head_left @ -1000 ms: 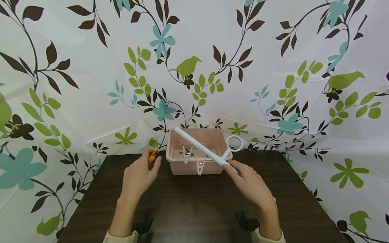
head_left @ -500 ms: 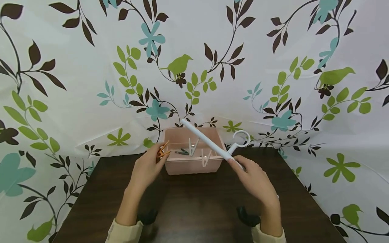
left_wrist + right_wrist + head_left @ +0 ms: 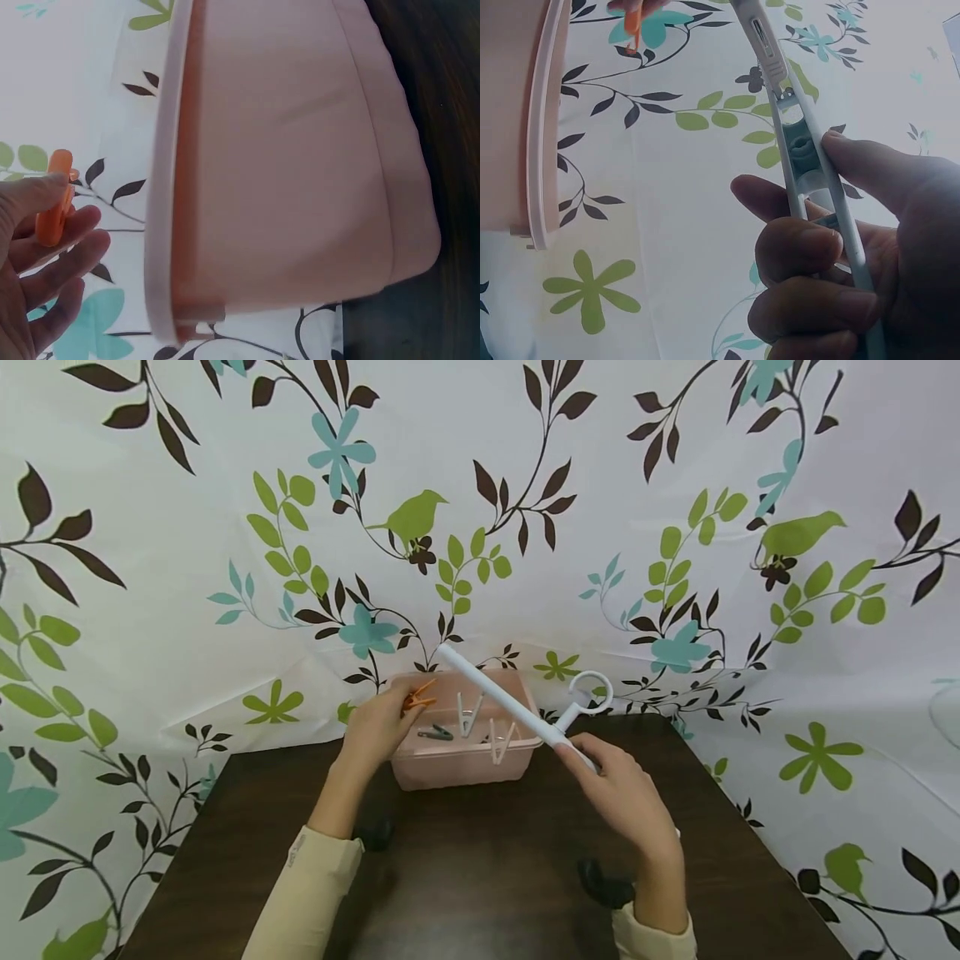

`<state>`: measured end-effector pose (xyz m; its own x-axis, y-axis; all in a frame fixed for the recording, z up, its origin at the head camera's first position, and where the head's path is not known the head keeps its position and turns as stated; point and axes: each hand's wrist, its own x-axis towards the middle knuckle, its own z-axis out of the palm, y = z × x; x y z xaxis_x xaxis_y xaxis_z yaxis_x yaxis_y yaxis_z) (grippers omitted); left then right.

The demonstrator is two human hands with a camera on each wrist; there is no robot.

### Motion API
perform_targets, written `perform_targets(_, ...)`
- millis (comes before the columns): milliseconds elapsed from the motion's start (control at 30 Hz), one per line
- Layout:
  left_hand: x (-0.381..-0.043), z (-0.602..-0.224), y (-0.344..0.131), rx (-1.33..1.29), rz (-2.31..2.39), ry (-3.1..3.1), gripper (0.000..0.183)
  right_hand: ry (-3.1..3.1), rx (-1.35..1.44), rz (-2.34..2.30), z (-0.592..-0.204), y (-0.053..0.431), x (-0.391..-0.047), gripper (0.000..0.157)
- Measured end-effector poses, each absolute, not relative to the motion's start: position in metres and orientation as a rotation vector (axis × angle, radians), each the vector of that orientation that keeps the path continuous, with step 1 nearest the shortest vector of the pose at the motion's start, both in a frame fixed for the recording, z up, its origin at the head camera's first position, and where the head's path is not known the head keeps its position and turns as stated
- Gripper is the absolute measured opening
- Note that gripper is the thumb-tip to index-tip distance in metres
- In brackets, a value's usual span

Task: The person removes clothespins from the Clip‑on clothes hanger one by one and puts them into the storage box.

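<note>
My left hand (image 3: 378, 722) pinches an orange clothespin (image 3: 420, 695) between thumb and fingers, above the left side of a pink plastic basket (image 3: 457, 768). In the left wrist view the same clothespin (image 3: 54, 214) shows beyond the basket rim, the other fingers loosely bent. My right hand (image 3: 618, 789) grips a pale, folded-looking clothes hanger (image 3: 495, 692) by one end. Its round hook (image 3: 592, 693) sticks up to the right, and its long bar slants up-left across the basket. In the right wrist view, fingers wrap the hanger's slotted bar (image 3: 849, 217), which has a teal inner part.
Two white clothespins (image 3: 501, 743) stand on the basket's front side. A dark green clothespin (image 3: 435, 732) lies inside the basket. The basket rests at the back of a dark wooden table (image 3: 480, 868), before a wall covering (image 3: 525, 593) with leaves and birds.
My left hand has carried the orange clothespin forward and to the right, from beside the basket to over its left side. The right hand keeps its hold on the hanger, barely shifting.
</note>
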<state>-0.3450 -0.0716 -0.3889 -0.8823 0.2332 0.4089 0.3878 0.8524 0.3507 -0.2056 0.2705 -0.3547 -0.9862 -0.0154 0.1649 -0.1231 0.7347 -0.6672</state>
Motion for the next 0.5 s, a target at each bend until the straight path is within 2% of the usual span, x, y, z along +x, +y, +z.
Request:
perform_targets(200, -0.355, -0.392, -0.065, -0.459, -0.602, -2.701, 0.031, -2.793, 0.138, 1.075, -0.351, 0.269, -0.208, 0.047)
perform_targets(500, -0.368, -0.4, -0.053, -0.457, -0.485, -2.716, 0.032, -2.799, 0.109, 1.138, -0.354, 0.271, -0.205, 0.045)
